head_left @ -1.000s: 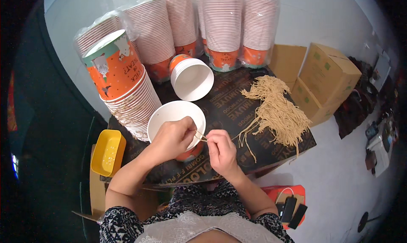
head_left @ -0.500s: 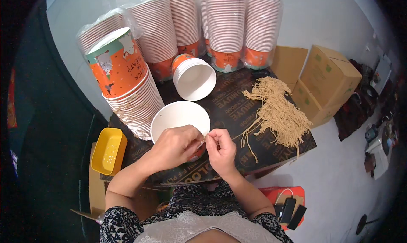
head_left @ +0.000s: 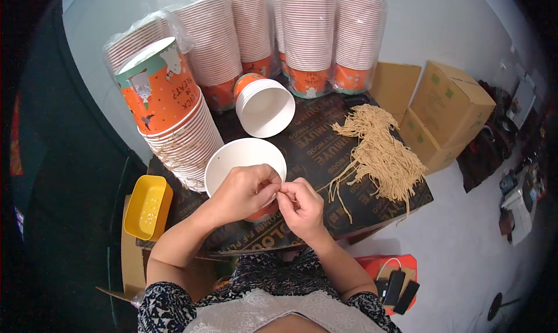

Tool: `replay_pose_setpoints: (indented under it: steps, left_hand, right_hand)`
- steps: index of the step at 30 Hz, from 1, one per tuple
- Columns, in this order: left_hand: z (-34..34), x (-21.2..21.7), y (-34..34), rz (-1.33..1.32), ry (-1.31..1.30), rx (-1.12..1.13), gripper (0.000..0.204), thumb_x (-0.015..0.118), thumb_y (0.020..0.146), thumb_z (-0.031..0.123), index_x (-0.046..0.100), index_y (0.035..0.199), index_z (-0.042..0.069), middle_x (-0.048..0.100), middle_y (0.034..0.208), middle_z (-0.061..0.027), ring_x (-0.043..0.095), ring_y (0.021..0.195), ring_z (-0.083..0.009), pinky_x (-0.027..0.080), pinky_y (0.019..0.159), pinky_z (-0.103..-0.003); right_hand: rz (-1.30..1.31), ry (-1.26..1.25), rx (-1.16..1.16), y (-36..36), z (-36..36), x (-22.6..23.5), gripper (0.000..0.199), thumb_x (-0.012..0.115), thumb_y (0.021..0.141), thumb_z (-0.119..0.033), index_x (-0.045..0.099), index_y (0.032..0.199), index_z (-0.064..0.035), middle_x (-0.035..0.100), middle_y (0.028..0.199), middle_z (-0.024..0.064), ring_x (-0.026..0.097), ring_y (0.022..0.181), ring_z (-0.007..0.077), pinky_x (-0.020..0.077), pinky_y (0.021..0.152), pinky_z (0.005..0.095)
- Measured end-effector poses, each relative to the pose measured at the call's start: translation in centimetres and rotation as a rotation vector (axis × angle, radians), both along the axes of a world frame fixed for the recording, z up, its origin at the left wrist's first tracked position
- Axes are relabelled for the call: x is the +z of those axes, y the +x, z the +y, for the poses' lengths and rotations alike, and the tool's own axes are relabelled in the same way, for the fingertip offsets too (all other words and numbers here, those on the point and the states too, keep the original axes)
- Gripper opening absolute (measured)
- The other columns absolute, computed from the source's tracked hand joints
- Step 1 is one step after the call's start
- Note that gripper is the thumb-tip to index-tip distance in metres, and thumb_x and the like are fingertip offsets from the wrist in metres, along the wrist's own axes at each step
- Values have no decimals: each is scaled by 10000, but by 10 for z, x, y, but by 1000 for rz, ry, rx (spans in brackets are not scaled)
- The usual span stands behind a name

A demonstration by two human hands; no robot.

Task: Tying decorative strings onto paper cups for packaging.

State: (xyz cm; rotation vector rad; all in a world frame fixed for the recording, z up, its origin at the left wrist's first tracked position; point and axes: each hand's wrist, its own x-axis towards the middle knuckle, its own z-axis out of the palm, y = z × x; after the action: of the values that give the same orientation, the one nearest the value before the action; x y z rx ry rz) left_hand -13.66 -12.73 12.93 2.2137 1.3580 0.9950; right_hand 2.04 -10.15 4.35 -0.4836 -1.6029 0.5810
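I see both hands meeting at the near rim of an open white paper cup (head_left: 241,158) that stands on the dark printed tabletop (head_left: 317,152). The left hand (head_left: 244,190) is curled, its fingertips pinched together at the cup's near edge. The right hand (head_left: 299,205) is likewise curled, thumb and forefinger pinched, touching the left fingertips. Between the two pinches I make out a thin tan string (head_left: 278,189); it is too fine to tell how far it runs or whether it is attached to the cup.

To the right of the hands, apart from them, a loose pile of tan strings (head_left: 378,150) lies on the tabletop, with several strands trailing toward the near edge. Beyond the held cup, a second white cup (head_left: 264,106) lies tilted on its side, mouth facing the camera. To the left, a tall leaning stack of orange printed cups (head_left: 168,112) rests just beside the held cup. Along the far edge stand several wrapped sleeves of cups (head_left: 308,36), upright and side by side.

Left of the tabletop, lower down, I note a yellow plastic tray (head_left: 146,208). To the right are brown cardboard boxes (head_left: 447,109). On the floor near the person sits a red case (head_left: 395,275) holding dark oblong devices.
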Motion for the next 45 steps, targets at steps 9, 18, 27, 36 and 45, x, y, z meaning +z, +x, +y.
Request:
replay_pose_setpoints:
  steps: [9, 18, 27, 36, 45]
  left_hand:
    - [6, -3, -1, 80, 85, -10, 93, 653, 844, 46, 641, 913, -15, 678, 794, -194, 692, 739, -348, 536, 660, -397]
    - [-8, 2, 0, 28, 17, -42, 106, 675, 837, 49, 620, 893, -23, 675, 790, -187, 694, 730, -324, 535, 651, -380]
    - [-5, -4, 0, 127, 101, -56, 100, 669, 822, 44, 623, 885, -18, 661, 775, -181, 674, 722, -352, 528, 640, -397]
    - [-7, 6, -12, 72, -125, -63, 68, 655, 846, 46, 608, 865, 0, 654, 752, -168, 665, 713, -327, 506, 648, -376]
    - [-10, 12, -21, 45, -313, -43, 16, 630, 865, 10, 618, 863, 0, 645, 709, -95, 647, 684, -197, 507, 645, -333]
  right_hand:
    - [115, -223, 145, -1, 3, -7, 21, 641, 894, 21, 632, 900, 3, 549, 740, 7, 524, 647, 54, 416, 558, 217]
    - [308, -594, 371, -4, -1, -10, 87, 592, 955, -48, 640, 902, 2, 602, 801, -46, 514, 720, 13, 424, 630, 188]
    - [344, -620, 403, -3, -2, -11, 77, 606, 953, -51, 642, 916, 6, 626, 811, -25, 535, 717, 26, 452, 633, 205]
    - [-89, -189, -110, 30, -5, -12, 19, 641, 910, -24, 635, 910, -6, 587, 673, 35, 535, 565, 90, 430, 528, 249]
    - [-157, -106, -72, 36, -8, -24, 65, 656, 897, -53, 647, 952, -20, 570, 625, 77, 575, 526, 181, 439, 508, 296]
